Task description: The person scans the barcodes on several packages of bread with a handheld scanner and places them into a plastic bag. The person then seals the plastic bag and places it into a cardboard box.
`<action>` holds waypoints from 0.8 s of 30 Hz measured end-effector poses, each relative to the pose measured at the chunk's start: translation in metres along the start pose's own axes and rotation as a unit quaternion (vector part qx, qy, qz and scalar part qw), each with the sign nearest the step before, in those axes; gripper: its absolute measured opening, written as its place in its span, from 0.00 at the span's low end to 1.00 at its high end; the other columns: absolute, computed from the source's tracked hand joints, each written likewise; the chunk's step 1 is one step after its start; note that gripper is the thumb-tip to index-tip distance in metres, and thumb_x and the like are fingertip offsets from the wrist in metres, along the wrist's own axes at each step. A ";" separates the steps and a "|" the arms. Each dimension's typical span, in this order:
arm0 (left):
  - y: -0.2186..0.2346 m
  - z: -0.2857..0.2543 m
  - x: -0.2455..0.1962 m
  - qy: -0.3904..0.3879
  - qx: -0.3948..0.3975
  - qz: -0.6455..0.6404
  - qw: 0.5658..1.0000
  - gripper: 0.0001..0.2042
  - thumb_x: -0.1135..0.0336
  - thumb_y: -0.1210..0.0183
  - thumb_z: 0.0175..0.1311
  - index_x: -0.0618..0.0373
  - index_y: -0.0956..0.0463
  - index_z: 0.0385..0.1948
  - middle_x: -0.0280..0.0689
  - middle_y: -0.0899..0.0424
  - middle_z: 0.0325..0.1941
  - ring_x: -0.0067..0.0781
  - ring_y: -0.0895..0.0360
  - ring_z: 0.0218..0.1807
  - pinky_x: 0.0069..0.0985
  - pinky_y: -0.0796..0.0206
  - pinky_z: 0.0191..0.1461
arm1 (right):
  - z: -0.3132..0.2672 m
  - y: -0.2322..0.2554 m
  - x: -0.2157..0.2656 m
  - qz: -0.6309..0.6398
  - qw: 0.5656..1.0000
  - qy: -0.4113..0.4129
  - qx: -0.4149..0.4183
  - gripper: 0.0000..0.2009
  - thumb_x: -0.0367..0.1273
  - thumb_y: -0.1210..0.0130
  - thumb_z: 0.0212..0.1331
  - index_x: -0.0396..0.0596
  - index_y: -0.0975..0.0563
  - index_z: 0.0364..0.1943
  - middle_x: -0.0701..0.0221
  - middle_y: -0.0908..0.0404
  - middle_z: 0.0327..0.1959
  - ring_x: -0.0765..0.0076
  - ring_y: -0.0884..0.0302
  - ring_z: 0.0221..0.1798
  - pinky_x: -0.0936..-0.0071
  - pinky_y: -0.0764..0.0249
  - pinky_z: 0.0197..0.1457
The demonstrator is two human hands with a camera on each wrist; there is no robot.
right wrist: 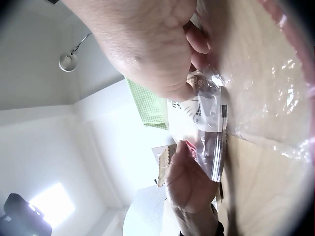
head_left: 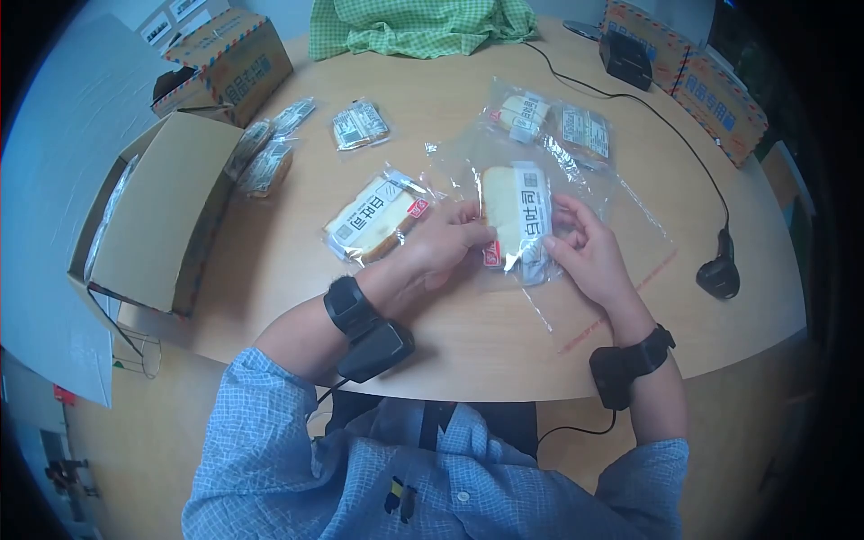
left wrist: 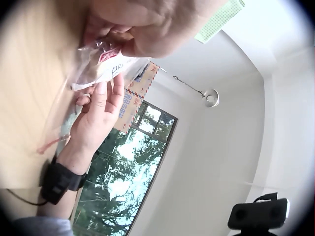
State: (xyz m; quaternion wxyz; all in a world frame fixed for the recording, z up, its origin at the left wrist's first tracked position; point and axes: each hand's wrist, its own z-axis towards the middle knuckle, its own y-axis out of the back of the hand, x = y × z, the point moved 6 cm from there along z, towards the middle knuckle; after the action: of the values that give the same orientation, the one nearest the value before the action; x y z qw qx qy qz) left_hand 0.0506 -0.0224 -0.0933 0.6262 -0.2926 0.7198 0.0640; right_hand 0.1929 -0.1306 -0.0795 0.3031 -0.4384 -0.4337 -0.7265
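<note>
A wrapped bread slice (head_left: 506,211) with a white printed label and a red sticker lies over a large clear plastic bag (head_left: 621,238). The left hand (head_left: 441,243) pinches its left edge near the red sticker. At its right edge the right hand (head_left: 589,261) grips the wrapper between thumb and fingers. In the left wrist view the right hand (left wrist: 93,118) holds the lower side of the package (left wrist: 110,66). The right wrist view shows the left hand (right wrist: 189,184) at the package's far end, beside the red sticker.
Another wrapped slice (head_left: 373,216) lies left of the hands. Several wrapped slices lie farther back, with two behind the held one (head_left: 583,130). An open carton (head_left: 162,207) stands at left, a green checked cloth (head_left: 414,27) at the back, a black corded device (head_left: 718,274) at right.
</note>
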 end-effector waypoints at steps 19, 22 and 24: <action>-0.006 0.004 0.008 -0.008 0.072 -0.008 0.997 0.20 0.74 0.48 0.60 0.65 0.39 0.54 0.41 0.25 0.47 0.27 0.26 0.48 0.25 0.34 0.55 | -0.003 -0.005 0.007 0.033 0.997 -0.055 0.048 0.34 0.26 0.42 0.50 0.40 0.45 0.61 0.76 0.31 0.23 0.86 0.35 0.24 0.88 0.37 0.29; -0.007 0.000 0.006 0.010 0.062 0.002 0.998 0.20 0.74 0.49 0.61 0.65 0.40 0.55 0.41 0.25 0.47 0.27 0.26 0.48 0.25 0.34 0.55 | -0.001 -0.005 0.000 0.073 0.996 -0.053 0.028 0.34 0.25 0.42 0.51 0.40 0.47 0.62 0.72 0.27 0.26 0.85 0.31 0.27 0.87 0.34 0.32; -0.010 -0.001 0.004 0.009 0.080 -0.014 0.997 0.20 0.73 0.49 0.61 0.66 0.40 0.55 0.41 0.25 0.47 0.27 0.26 0.47 0.24 0.34 0.54 | -0.001 -0.007 0.005 0.110 0.992 -0.063 0.027 0.35 0.25 0.43 0.51 0.40 0.48 0.63 0.70 0.25 0.28 0.84 0.29 0.29 0.86 0.33 0.34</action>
State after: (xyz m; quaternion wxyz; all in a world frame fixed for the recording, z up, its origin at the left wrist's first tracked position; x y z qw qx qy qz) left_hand 0.0544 -0.0326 -0.0941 0.6416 -0.2526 0.7243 -0.0052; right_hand 0.1845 -0.1289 -0.0782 0.3646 -0.5202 -0.4206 -0.6477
